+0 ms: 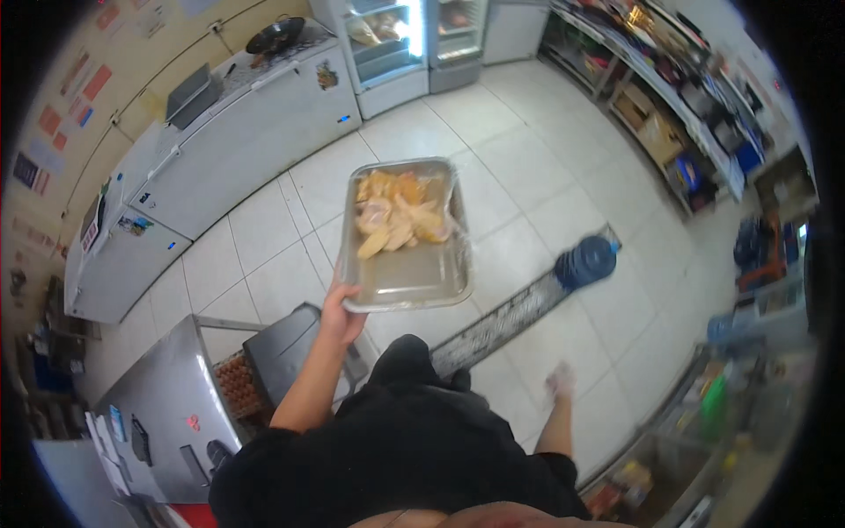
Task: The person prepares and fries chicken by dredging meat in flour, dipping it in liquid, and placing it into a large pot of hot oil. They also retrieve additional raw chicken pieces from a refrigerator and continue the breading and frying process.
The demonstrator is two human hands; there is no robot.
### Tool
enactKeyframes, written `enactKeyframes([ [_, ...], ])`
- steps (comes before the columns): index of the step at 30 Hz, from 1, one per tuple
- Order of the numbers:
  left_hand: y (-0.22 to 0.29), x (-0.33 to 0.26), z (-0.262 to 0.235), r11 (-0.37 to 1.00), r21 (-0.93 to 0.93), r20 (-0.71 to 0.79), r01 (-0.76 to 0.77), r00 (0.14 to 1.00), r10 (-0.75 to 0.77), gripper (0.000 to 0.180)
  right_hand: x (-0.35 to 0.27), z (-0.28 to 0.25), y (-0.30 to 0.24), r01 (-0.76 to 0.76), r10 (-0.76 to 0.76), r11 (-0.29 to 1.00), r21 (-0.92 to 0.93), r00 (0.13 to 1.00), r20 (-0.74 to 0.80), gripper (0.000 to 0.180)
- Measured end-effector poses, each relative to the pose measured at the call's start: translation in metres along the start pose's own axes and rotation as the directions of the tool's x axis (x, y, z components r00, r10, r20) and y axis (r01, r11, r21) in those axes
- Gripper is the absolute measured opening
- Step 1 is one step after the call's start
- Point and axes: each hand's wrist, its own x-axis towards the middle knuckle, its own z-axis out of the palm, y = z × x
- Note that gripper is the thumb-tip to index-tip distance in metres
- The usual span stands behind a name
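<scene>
My left hand grips the near left corner of a rectangular metal tray, thumb over the rim. It holds the tray out in front of me, above the floor. Pale yellow pieces that look like raw chicken lie heaped in the tray's far half, and its near half shows bare metal. Something clear, like plastic film, shines along the tray's right rim. Down at my right side hangs my right hand, away from the tray. It is whitish and smeared by motion, so its fingers cannot be made out.
White chest freezers line the left wall, with lit glass-door fridges beyond. A blue water jug stands at the end of a floor drain grate. Eggs sit under a steel table at left. Loaded shelves run along the right.
</scene>
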Motion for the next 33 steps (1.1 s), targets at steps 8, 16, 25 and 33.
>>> enactKeyframes([
  [8, 0.152, 0.219, -0.111, 0.961, -0.008, -0.193, -0.275, 0.944, 0.269, 0.092, 0.174, 0.123, -0.645, 0.561, -0.561, 0.752, 0.347, 0.82, -0.11, 0.042],
  [16, 0.283, 0.098, -0.178, 0.959, 0.007, -0.258, -0.284, 0.926, 0.276, 0.074, 0.013, 0.294, -0.614, 0.409, -0.457, 0.88, 0.243, 0.868, 0.194, 0.052],
  [25, 0.306, 0.116, -0.199, 0.888, -0.006, -0.346, -0.459, 0.834, 0.429, 0.054, 0.133, 0.423, -0.913, 0.954, -0.958, -0.02, -0.301, 0.068, 0.279, 0.051],
  [33, 0.294, 0.17, -0.161, 0.898, -0.019, -0.44, -0.439, 0.811, 0.386, 0.061, 0.233, 0.563, -1.079, 0.882, -0.951, -0.042, -0.469, 0.109, 0.29, 0.044],
])
